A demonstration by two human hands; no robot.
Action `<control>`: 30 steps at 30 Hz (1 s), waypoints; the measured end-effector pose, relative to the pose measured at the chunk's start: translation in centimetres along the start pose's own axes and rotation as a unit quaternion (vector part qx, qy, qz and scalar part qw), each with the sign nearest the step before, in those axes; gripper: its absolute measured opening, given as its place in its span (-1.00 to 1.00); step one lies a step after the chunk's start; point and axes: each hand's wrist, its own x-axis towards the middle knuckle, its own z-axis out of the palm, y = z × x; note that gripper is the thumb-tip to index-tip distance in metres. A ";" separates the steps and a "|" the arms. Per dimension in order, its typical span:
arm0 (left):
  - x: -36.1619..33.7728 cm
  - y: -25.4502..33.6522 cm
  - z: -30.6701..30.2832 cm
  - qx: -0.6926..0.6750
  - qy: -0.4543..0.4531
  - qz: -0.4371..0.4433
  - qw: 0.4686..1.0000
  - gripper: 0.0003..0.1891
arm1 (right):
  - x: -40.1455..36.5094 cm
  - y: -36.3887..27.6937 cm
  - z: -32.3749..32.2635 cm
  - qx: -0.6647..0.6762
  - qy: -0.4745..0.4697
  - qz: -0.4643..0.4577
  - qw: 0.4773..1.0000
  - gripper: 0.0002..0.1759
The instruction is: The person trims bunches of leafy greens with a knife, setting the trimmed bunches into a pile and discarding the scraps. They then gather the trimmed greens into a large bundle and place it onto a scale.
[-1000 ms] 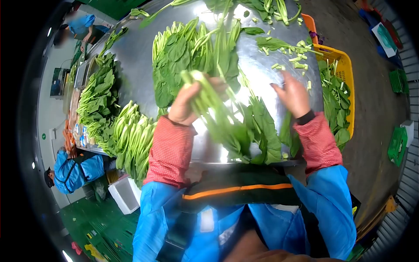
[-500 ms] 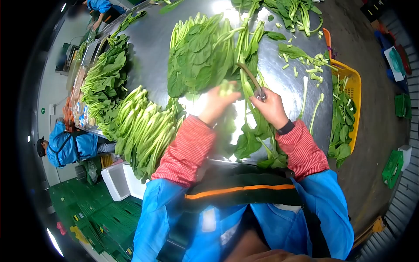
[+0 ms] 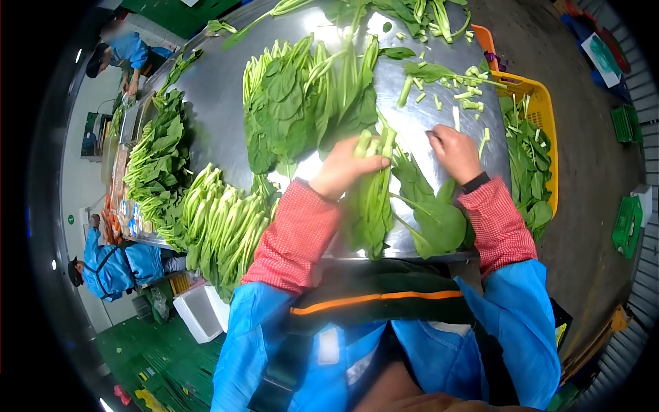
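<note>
Fisheye head-cam view, looking down at a steel bench covered w/ leafy greens. The left hand is clenched round a bunch of greens near its pale stem ends. The bunch lies on the bench just in front of the person, its leaves reaching the near edge. The right hand rests knuckles-up on the bench just right of the bunch, fingers curled under; whether it grips anything can't be made out. Loose leaves lie btwn that hand and the near edge. Cut stem bits are scattered beyond it. A big heap of greens sits beyond the left hand. A stacked pile overhangs the bench's left edge. A yellow crate w/ leaves stands at right, partly hidden behind the bench. A person in blue at lower left is small & hard to make out.
</note>
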 end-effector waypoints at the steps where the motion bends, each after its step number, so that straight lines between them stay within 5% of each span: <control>1: 0.0 -0.2 -0.1 -0.002 -0.001 -0.004 1.000 -0.58 | -0.4 0.4 0.1 0.034 -0.024 0.067 0.997 -0.85; 4: 0.7 -0.9 0.0 -0.007 -0.014 -0.016 1.000 -0.59 | -0.7 -2.6 -0.4 0.367 -0.030 0.126 0.921 -0.81; 5: 1.0 -1.3 0.2 0.002 -0.008 -0.010 1.000 -0.61 | -0.3 -3.8 -1.0 0.421 -0.101 0.141 0.890 -0.74; 8: 1.1 -1.3 -0.1 0.026 0.037 -0.021 0.999 -0.63 | 1.1 -4.3 0.5 0.462 -0.061 0.048 0.883 -0.76; 10: 0.1 0.2 -1.1 -0.019 0.077 -0.015 0.997 -0.66 | 2.2 -4.7 -3.5 0.508 -0.114 0.242 0.819 -0.85; 12: -0.7 0.7 -2.5 -0.074 0.083 -0.016 0.994 -0.64 | 2.8 -3.6 -3.9 0.579 -0.068 0.210 0.785 -0.90; 15: -1.3 0.4 -3.6 -0.051 0.088 -0.009 0.995 -0.62 | 3.5 -4.3 -2.6 0.492 -0.066 0.174 0.851 -0.84; 18: -1.9 -0.2 -4.7 -0.041 0.114 0.004 0.993 -0.65 | 3.2 -3.6 2.1 0.222 -0.040 0.102 0.969 -0.68; 24: -3.1 -1.6 -6.7 -0.055 0.162 0.003 0.985 -0.68 | 0.8 -3.0 9.9 0.006 -0.120 0.094 0.988 -0.62; 30: -2.9 -1.8 -4.9 -0.056 0.152 -0.051 0.986 -0.64 | 1.3 -3.4 9.0 0.156 -0.068 0.140 0.975 -0.68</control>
